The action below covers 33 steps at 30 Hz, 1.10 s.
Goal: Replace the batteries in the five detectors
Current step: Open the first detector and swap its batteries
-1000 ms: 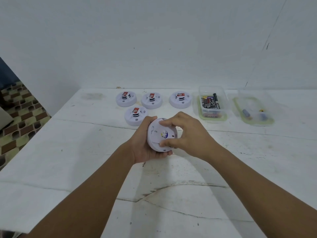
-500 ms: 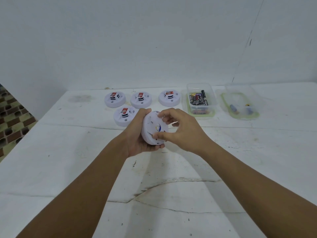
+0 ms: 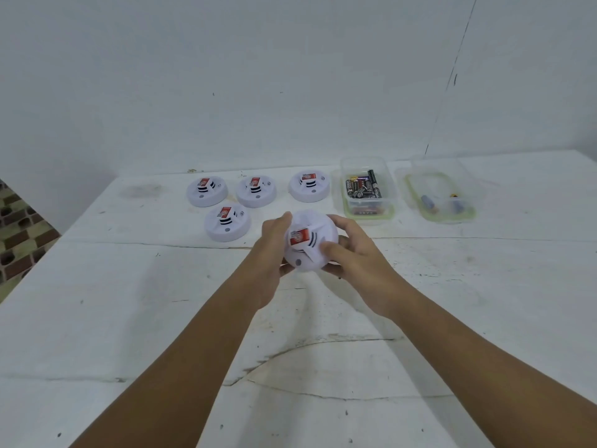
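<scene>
Gripping a white smoke detector at the middle of the frame, the left hand and right hand are curling around its sides, its red-labelled face turned toward the camera above the white table. Four more detectors are lying face up just beyond, upper centre. Further right, a clear tub of batteries is sitting beside a second tub holding a few loose cells.

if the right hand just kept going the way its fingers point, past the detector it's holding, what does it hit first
The right hand grips the held detector, fingers pointing left and slightly away. Beyond it, the left hand comes first; after that, probably the nearest detector on the table, though depth is unclear.
</scene>
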Motion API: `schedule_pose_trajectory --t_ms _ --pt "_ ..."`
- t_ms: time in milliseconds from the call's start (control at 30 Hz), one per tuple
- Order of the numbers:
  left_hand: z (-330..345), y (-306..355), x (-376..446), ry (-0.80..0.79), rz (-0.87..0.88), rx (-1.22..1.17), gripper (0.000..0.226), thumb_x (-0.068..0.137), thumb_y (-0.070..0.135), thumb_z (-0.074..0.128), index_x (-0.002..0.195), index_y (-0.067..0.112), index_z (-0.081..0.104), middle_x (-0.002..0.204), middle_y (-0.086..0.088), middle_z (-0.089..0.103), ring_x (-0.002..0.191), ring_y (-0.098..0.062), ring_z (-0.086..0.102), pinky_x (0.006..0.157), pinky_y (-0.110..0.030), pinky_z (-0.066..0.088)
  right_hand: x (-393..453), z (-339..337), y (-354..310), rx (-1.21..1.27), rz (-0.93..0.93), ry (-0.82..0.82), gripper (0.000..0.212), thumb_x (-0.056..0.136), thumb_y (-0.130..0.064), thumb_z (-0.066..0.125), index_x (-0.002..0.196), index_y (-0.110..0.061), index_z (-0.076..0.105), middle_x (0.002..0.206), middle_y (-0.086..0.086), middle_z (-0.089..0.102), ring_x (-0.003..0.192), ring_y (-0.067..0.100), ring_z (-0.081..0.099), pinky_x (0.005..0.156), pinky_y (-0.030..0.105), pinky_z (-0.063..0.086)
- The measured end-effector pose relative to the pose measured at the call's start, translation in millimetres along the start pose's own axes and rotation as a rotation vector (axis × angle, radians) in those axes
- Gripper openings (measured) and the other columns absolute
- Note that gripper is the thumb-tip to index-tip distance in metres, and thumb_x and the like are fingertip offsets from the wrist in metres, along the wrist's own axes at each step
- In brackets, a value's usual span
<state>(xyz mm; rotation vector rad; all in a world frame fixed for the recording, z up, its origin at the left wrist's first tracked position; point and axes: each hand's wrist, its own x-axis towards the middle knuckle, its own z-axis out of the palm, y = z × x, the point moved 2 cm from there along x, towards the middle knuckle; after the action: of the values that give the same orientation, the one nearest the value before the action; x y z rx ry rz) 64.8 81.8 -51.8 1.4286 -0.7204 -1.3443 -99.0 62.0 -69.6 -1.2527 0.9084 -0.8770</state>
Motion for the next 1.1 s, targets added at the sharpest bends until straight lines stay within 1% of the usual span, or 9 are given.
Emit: schedule_pose_trajectory --t_ms 133,300,400,533,600,700,800,933,1100 --pt "-14.3 -9.5 4.0 -0.077 0.018 0.069 0.03 0.107 0.035 0.057 0.127 0.013 0.06 0.125 -0.009 0.072 0.111 -0.027 0.071 0.083 -0.035 0.058 0.3 -4.4 6.5 0.178 0.115 0.006 0.04 0.104 -0.003 0.048 0.137 -0.023 0.058 0.117 0.004 0.078 0.109 0.026 0.074 0.09 0.039 0.062" --pt "-20.5 -19.1 7.1 -0.028 0.087 0.031 0.025 0.105 0.028 0.061 0.125 0.012 0.065 0.119 -0.01 0.076 0.111 -0.03 0.072 0.091 -0.04 0.062 4.5 -0.5 17.3 0.267 0.166 -0.054 0.047 0.101 0.001 0.054 0.142 -0.024 0.054 0.131 0.013 0.07 0.115 0.032 0.072 0.095 0.045 0.061" --pt "-22.5 -31.7 6.1 -0.041 0.122 0.014 0.028 0.103 0.026 0.065 0.126 0.009 0.065 0.116 -0.012 0.077 0.112 -0.032 0.073 0.094 -0.044 0.061 3.2 0.9 29.0 0.118 0.118 -0.083 0.069 0.093 0.004 0.068 0.149 -0.028 0.044 0.137 0.01 0.065 0.122 0.028 0.068 0.103 0.046 0.057" --pt "-25.8 -40.3 3.5 -0.074 0.187 0.037 0.038 0.097 0.032 0.069 0.128 0.011 0.065 0.117 -0.01 0.078 0.111 -0.029 0.074 0.097 -0.045 0.059 1.6 -1.6 36.6 -0.075 0.059 -0.086 0.088 0.081 -0.007 0.08 0.154 -0.031 0.037 0.14 -0.001 0.064 0.13 0.022 0.063 0.108 0.05 0.053" --pt "-26.2 -42.6 2.5 -0.068 0.212 0.055 0.041 0.095 0.037 0.069 0.128 0.012 0.065 0.116 -0.008 0.078 0.111 -0.028 0.074 0.096 -0.043 0.059 2.0 -1.5 36.0 -0.088 0.053 -0.111 0.093 0.083 -0.007 0.08 0.159 -0.03 0.03 0.144 -0.003 0.061 0.132 0.019 0.061 0.109 0.048 0.053" --pt "-24.3 -46.4 0.3 -0.006 0.257 0.119 0.029 0.102 0.033 0.064 0.125 0.015 0.066 0.111 -0.003 0.08 0.107 -0.023 0.075 0.091 -0.035 0.06 2.2 -1.7 36.9 -0.117 0.062 -0.133 0.102 0.09 -0.002 0.076 0.165 -0.032 0.014 0.146 -0.01 0.057 0.129 0.009 0.062 0.107 0.036 0.053" --pt "-22.3 -50.6 -1.2 0.019 0.273 0.124 0.024 0.104 0.032 0.062 0.123 0.017 0.065 0.109 -0.002 0.08 0.104 -0.021 0.076 0.094 -0.039 0.06 2.3 -2.6 37.3 -0.166 0.072 -0.151 0.107 0.092 -0.003 0.074 0.166 -0.035 0.003 0.145 -0.017 0.054 0.126 0.001 0.063 0.1 0.028 0.054" --pt "-22.4 -51.0 -0.5 0.028 0.291 0.138 0.024 0.105 0.032 0.061 0.123 0.016 0.064 0.108 -0.003 0.08 0.104 -0.022 0.076 0.098 -0.044 0.059 4.0 -3.7 37.3 -0.173 0.078 -0.148 0.111 0.09 -0.005 0.075 0.165 -0.038 0.0 0.147 -0.018 0.052 0.127 0.004 0.063 0.104 0.033 0.053" --pt "-23.3 -53.2 -1.9 0.031 0.308 0.159 0.024 0.106 0.036 0.06 0.122 0.02 0.064 0.108 -0.004 0.079 0.105 -0.023 0.075 0.101 -0.049 0.057 2.9 -2.1 37.8 -0.182 0.077 -0.143 0.109 0.093 -0.002 0.072 0.166 -0.038 0.0 0.139 -0.022 0.054 0.123 0.002 0.064 0.099 0.028 0.054"
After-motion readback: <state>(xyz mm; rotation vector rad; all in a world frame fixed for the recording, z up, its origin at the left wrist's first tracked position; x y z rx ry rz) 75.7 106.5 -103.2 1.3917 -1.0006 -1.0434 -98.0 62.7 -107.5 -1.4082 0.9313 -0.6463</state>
